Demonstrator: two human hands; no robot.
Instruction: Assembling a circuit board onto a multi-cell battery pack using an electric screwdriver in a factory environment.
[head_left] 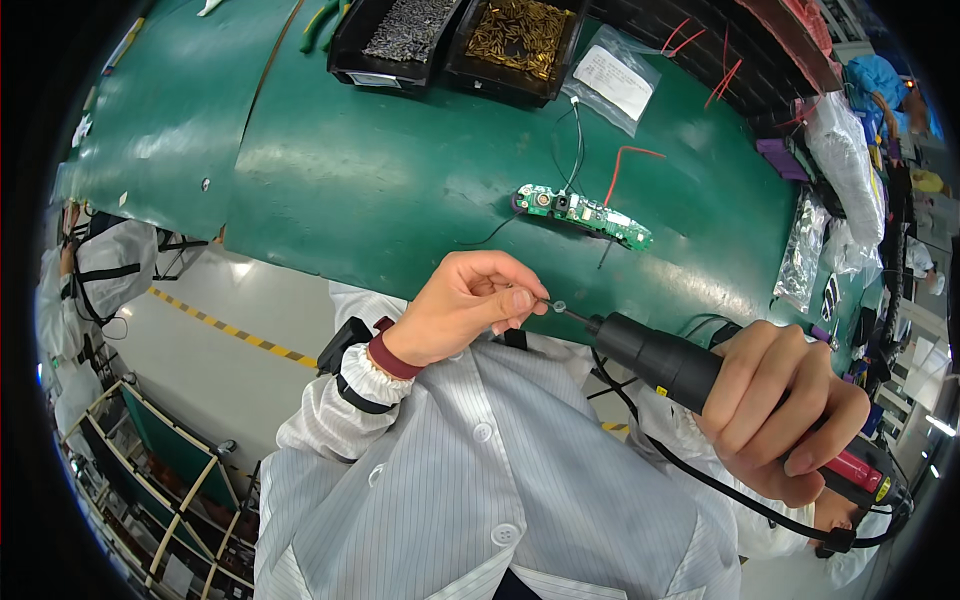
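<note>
My right hand (775,405) is wrapped round a black electric screwdriver (655,358), whose thin bit points left toward my other hand. Thumb and forefinger of my left hand (460,308) are pinched on a tiny part with a round, pale end (559,307). That end sits at or right by the tip of the bit; whether they touch is too small to tell. Just beyond, a narrow green circuit board (585,212) lies on the green mat, with a red wire (614,172) and thin dark wires coming off it.
Black bins of silver screws (410,28) and brass-coloured parts (518,38) stand at the far edge. Beside them lies a clear bag with a white label (612,82). Green-handled pliers (322,25) are at the far left. The screwdriver's black cable (690,465) loops below my right hand.
</note>
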